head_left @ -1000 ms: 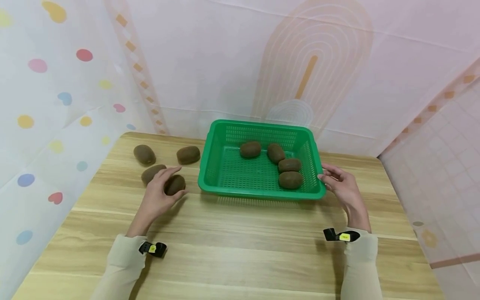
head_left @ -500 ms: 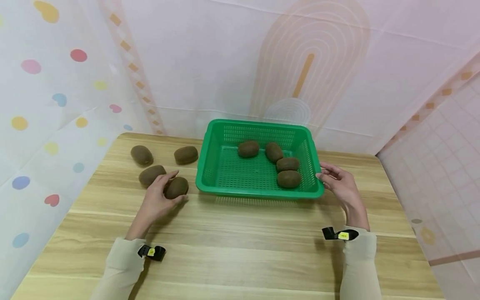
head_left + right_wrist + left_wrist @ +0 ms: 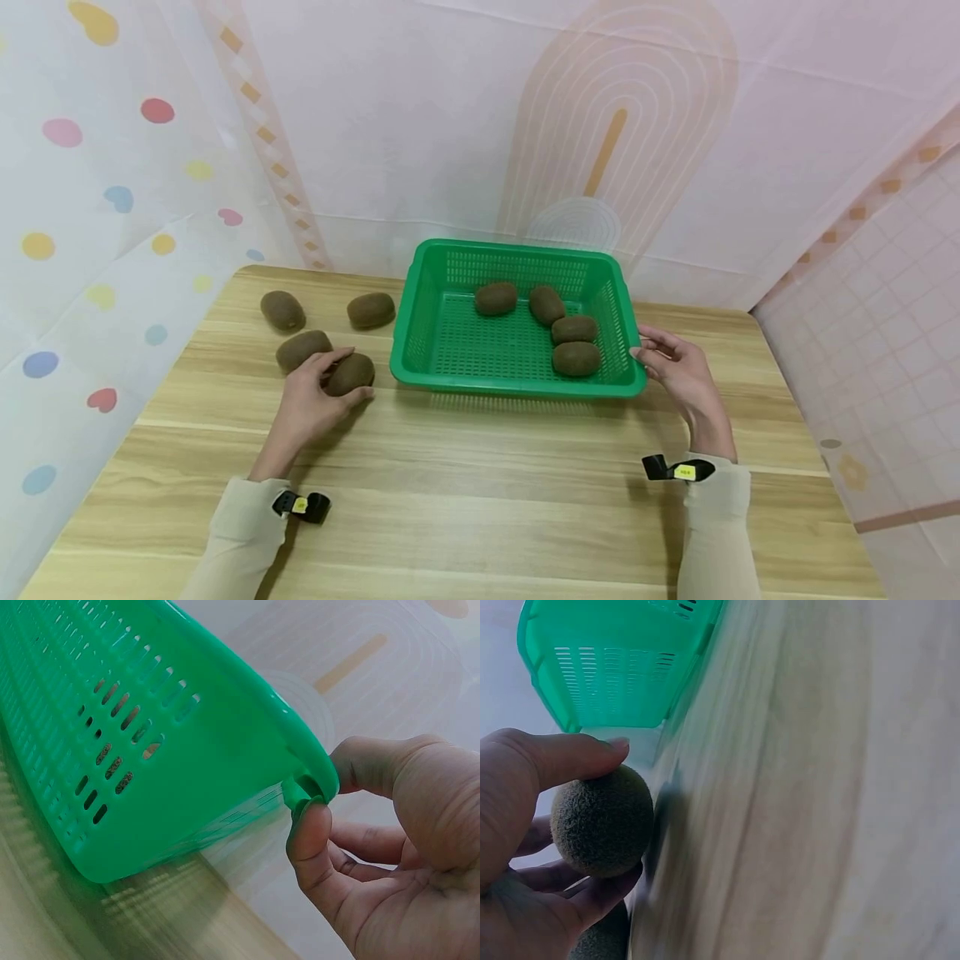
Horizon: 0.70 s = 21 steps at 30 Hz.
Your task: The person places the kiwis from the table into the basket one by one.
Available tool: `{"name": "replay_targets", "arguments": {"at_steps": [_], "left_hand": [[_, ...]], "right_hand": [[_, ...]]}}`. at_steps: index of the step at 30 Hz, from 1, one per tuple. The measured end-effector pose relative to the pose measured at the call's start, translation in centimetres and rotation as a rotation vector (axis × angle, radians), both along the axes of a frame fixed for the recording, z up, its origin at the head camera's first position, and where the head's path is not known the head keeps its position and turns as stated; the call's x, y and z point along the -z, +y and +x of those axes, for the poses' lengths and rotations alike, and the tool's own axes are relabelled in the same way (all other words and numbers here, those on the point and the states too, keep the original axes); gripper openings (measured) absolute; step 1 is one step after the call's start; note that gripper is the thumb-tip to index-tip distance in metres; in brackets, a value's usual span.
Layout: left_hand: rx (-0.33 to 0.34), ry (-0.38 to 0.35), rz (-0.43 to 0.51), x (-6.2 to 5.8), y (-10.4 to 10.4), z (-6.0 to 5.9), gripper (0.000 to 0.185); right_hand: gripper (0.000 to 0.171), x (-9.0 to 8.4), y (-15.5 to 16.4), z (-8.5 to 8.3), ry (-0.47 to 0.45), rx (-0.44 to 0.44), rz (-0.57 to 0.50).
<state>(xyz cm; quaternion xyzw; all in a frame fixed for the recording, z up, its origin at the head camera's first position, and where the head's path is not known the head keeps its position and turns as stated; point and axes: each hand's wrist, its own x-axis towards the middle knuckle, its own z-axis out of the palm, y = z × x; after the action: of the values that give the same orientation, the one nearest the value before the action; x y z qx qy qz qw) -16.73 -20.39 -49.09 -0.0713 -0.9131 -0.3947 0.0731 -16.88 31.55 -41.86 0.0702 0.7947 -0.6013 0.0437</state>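
My left hand (image 3: 306,402) grips a brown fuzzy kiwi (image 3: 352,374) between thumb and fingers, left of the green basket. In the left wrist view, the thumb lies on one side of this kiwi (image 3: 604,821) and fingertips on the other. A second kiwi (image 3: 303,351) lies right beside that hand, partly covered by it. At the basket's right end, my right hand (image 3: 678,371) pinches the rim of the green plastic basket (image 3: 517,388). The right wrist view shows thumb and finger of the right hand (image 3: 397,847) on either side of the rim.
Two more kiwis, one at the far left (image 3: 282,311) and one near the basket's left wall (image 3: 371,310), lie on the wooden table (image 3: 480,500). Several kiwis (image 3: 577,359) rest inside the basket, mostly to the right. A patterned curtain (image 3: 420,125) hangs behind.
My left thumb and fingers have closed in on the kiwi, which has shifted slightly. The right hand keeps its hold on the basket rim. The head view has drifted a little.
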Motion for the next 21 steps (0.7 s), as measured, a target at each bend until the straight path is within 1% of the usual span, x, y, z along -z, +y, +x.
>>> {"name": "replay_targets", "arguments": {"at_steps": [7, 13, 15, 21], "left_hand": [[-0.027, 0.043, 0.027, -0.6, 0.0, 0.1, 0.065], [-0.048, 0.06, 0.06, -1.5, 0.0, 0.0, 0.065], [-0.048, 0.072, 0.078, -1.8, 0.0, 0.0, 0.065], [-0.058, 0.079, 0.12, -2.7, 0.2, -0.4, 0.063]], "right_hand": [[0.055, 0.0, -0.1, 0.1, -0.014, 0.008, 0.01], [0.057, -0.1, 0.0, 0.1, -0.014, 0.005, 0.014], [0.056, -0.1, 0.0, 0.1, -0.012, 0.004, 0.016], [0.055, 0.0, 0.0, -0.1, -0.008, 0.008, 0.02]]}}
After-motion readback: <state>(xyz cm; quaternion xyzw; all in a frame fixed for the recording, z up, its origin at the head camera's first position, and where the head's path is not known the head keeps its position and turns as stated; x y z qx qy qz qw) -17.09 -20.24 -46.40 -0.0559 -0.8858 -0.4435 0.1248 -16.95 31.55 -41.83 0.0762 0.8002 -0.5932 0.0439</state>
